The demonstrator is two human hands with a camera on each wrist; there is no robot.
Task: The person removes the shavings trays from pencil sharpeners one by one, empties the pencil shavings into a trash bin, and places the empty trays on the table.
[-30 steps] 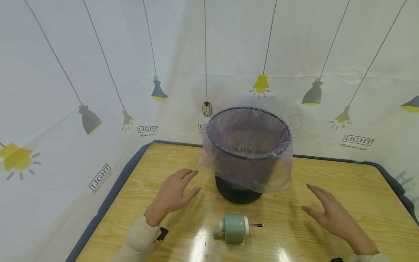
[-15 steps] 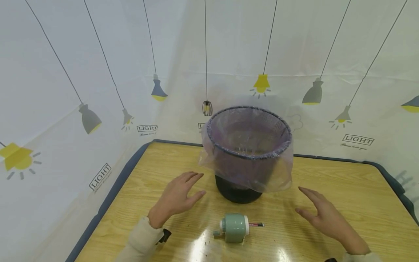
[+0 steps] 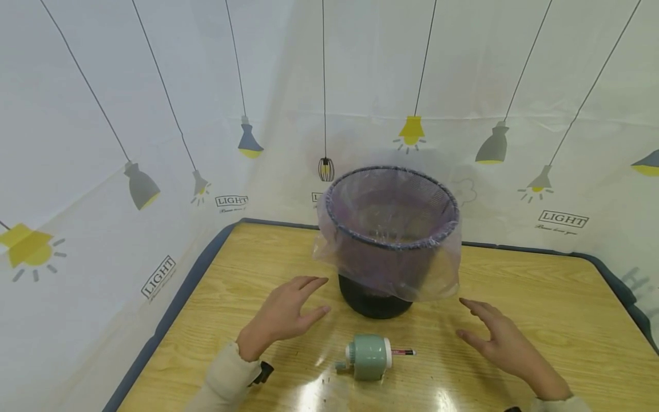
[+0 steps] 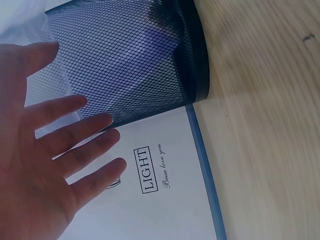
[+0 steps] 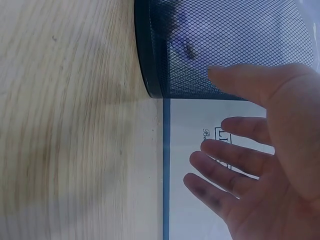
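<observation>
Lining the mesh bin hangs a translucent bag, the left hand and right hand relaxed, empty.

Bin – metal-looking mesh (liner sheer, shiny plastic); sharpener glossy plastic – tabletop glossy wood-grain.

I see the bin blocking the way straight ahead, its bag flaring outward; nearer, the sharpener and its pencil obstruct the gap between left hand and right hand. I have open table either side of the bin; the backdrop bars the rear.
</observation>
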